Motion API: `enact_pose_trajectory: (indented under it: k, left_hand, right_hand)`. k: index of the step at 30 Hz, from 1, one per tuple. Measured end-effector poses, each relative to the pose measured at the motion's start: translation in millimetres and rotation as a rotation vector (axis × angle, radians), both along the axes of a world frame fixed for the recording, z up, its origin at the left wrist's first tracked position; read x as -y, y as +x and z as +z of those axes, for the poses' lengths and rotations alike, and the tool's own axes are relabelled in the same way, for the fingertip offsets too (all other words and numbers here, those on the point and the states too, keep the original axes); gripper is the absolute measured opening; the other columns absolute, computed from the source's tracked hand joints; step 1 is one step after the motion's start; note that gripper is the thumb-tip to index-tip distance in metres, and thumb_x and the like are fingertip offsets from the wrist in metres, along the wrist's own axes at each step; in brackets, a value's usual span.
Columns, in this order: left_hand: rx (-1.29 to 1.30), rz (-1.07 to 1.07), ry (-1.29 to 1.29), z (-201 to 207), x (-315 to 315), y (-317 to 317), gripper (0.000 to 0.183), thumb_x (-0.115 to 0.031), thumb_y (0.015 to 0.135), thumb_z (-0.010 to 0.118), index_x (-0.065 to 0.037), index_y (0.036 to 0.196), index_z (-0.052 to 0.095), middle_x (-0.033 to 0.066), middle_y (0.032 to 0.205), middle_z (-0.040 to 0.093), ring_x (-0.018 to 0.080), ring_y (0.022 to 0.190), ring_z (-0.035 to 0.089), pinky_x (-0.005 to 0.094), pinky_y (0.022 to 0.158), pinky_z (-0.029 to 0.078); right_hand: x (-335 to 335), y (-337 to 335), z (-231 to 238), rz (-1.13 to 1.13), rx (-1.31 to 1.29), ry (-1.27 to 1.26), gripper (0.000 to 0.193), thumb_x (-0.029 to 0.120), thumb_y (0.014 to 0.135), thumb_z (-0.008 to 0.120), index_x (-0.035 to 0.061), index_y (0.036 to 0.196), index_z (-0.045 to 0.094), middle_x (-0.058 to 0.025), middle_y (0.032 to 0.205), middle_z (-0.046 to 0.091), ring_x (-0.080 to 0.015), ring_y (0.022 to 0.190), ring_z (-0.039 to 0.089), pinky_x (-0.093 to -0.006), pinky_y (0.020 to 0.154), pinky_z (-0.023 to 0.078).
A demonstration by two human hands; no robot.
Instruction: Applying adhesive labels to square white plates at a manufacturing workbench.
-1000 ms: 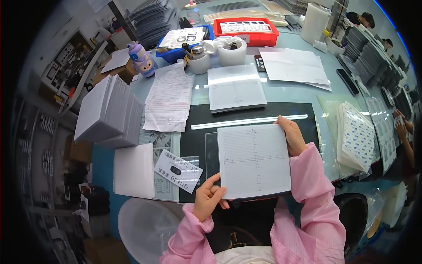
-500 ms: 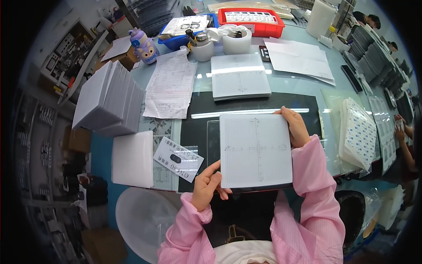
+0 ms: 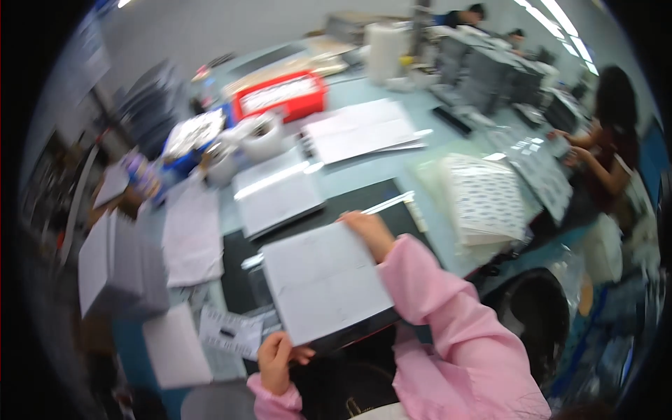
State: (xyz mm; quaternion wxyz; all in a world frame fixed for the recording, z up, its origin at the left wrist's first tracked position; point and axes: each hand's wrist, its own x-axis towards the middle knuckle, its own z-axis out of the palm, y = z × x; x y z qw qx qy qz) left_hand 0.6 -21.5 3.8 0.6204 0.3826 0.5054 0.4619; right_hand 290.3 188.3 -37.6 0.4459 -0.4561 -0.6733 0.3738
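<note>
Between my hands is a flat, square white panel (image 3: 327, 281) with faint lines on its face, tilted in view and blurred. My right hand (image 3: 371, 232) grips its far right edge, fingers over the rim. At the near left corner my left hand (image 3: 280, 358) is closed on the panel, with some fingers hidden under it. Below the panel lies a black mat (image 3: 371, 197) on the table. Just beyond, a stack of similar white panels (image 3: 276, 189) rests partly by the mat. A white printed card (image 3: 229, 332) lies left of my left hand.
Tall stacked white sheets (image 3: 115, 262) and a white pad (image 3: 176, 346) stand left. A red tray (image 3: 280, 96), a white roll (image 3: 260, 138) and loose papers (image 3: 364, 131) lie at the back. Right are bagged patterned sheets (image 3: 483, 199), a dark bin (image 3: 530, 318) and a co-worker (image 3: 609, 140).
The view has swung to the right and tilted, blurring the scene and bringing a co-worker into fuller sight. Both my hands still hold the panel.
</note>
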Motion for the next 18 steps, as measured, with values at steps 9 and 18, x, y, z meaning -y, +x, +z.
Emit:
enact_pose_trajectory:
  k: [9, 18]
  left_hand:
    - [-0.043, -0.105, 0.011, 16.5, 9.0, 6.3, 0.017, -0.013, 0.099, 0.058, -0.001, 0.111, 0.057, 0.0124, 0.088, 0.07, 0.0183, 0.072, 0.068, 0.0276, 0.062, 0.054]
    - [-0.155, -0.215, -0.049, 4.9, -4.0, -15.8, 0.029, -0.026, 0.103, 0.049, -0.006, 0.123, 0.053, 0.0198, 0.105, 0.07, 0.0268, 0.086, 0.069, 0.0399, 0.077, 0.056]
  right_hand:
    - [0.4, -11.4, -1.1, -0.145, -0.447, -0.344, 0.033, 0.033, 0.098, 0.056, 0.0035, 0.093, 0.071, -0.0025, 0.084, 0.067, -0.0096, 0.079, 0.06, -0.0273, 0.073, 0.049]
    - [-2.8, -14.7, 4.8, -0.143, -0.605, -0.309, 0.031, 0.031, 0.1, 0.055, 0.0035, 0.092, 0.068, -0.002, 0.083, 0.065, -0.009, 0.077, 0.059, -0.0266, 0.073, 0.048]
